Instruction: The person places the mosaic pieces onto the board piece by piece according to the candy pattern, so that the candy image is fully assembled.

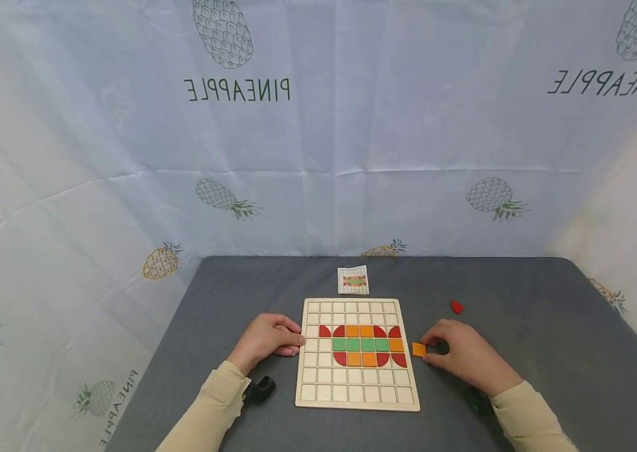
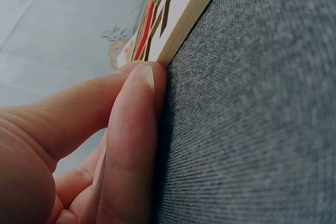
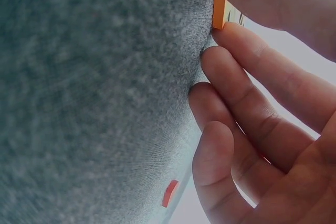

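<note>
A wooden grid board (image 1: 324,393) lies on the table, with red rounded tiles, orange squares (image 1: 353,359) and green squares (image 1: 353,344) set in its middle rows. At the board's left edge, my left hand (image 1: 267,339) holds on with thumb and fingertips together; in the left wrist view they meet against the board's pale side (image 2: 194,11). Just off the right edge, my right hand (image 1: 462,350) pinches an orange square tile (image 1: 419,349) between thumb and index finger. Its other fingers are bent close to the cloth in the right wrist view.
Beyond the right hand lies a loose red tile (image 1: 457,307). A small printed pattern card (image 1: 353,280) sits behind the board. Grey cloth covers the table (image 1: 250,285), and a pineapple-print curtain (image 1: 335,207) hangs behind it.
</note>
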The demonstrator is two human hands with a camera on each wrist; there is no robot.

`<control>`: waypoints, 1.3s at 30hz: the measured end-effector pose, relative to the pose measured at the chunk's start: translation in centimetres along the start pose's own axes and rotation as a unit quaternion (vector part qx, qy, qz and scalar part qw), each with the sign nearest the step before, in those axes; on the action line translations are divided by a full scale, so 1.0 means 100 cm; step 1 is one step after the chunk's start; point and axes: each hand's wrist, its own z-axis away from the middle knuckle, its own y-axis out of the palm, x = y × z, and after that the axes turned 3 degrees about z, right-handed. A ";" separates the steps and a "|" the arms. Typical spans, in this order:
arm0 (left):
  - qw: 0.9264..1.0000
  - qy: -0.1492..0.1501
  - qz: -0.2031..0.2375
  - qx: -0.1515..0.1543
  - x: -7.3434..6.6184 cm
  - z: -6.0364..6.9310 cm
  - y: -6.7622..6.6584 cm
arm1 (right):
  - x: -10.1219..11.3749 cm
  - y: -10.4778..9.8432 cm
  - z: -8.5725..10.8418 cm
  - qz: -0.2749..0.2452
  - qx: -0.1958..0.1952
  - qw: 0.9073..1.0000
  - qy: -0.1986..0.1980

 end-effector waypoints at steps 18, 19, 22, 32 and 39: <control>1.000 0.005 0.000 -0.011 0.005 0.003 -0.004 | 0.013 -0.014 -0.016 -0.011 -0.002 1.000 0.001; 1.000 0.004 0.001 -0.012 0.005 0.003 -0.004 | 0.018 -0.015 -0.020 -0.013 -0.002 1.000 -0.002; 1.000 0.003 0.004 -0.014 0.005 0.003 -0.004 | 0.036 -0.013 -0.033 -0.025 0.005 1.000 -0.010; 1.000 0.000 0.008 -0.010 0.002 0.002 0.000 | 0.105 0.019 -0.074 -0.054 0.020 0.997 -0.052; 1.000 -0.002 0.006 -0.011 0.000 0.001 0.001 | 0.135 0.037 -0.084 -0.044 0.015 0.995 -0.089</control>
